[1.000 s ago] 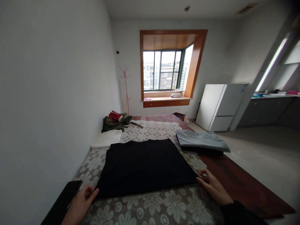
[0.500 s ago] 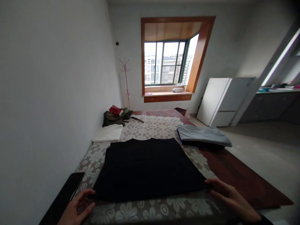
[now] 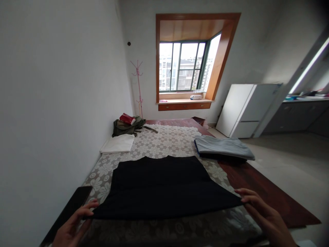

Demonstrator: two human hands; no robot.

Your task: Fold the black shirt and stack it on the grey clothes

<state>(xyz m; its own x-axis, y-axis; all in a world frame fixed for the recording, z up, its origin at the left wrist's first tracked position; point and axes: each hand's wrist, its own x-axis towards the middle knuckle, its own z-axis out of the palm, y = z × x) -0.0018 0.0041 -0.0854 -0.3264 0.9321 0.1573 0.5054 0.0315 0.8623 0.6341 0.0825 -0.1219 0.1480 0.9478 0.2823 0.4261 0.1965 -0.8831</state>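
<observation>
A black garment [image 3: 164, 187] lies spread on a flower-patterned cloth [image 3: 167, 140] that covers a wooden platform. My left hand [image 3: 70, 228] pinches its near left corner. At the near right corner my right hand [image 3: 264, 216] grips the edge. The near edge is raised off the cloth and stretched between both hands, and the far part still rests flat.
A folded grey garment [image 3: 223, 147] lies at the platform's right edge and a folded white one [image 3: 117, 144] at the left, with an olive bundle [image 3: 127, 126] behind it. A dark flat object [image 3: 73, 207] lies by my left hand. A white fridge [image 3: 246, 109] stands on the right.
Both hands closed on the near corners of the black garment and pulled it toward me, lifting its near edge. The far edge slid closer, and more patterned cloth shows behind it.
</observation>
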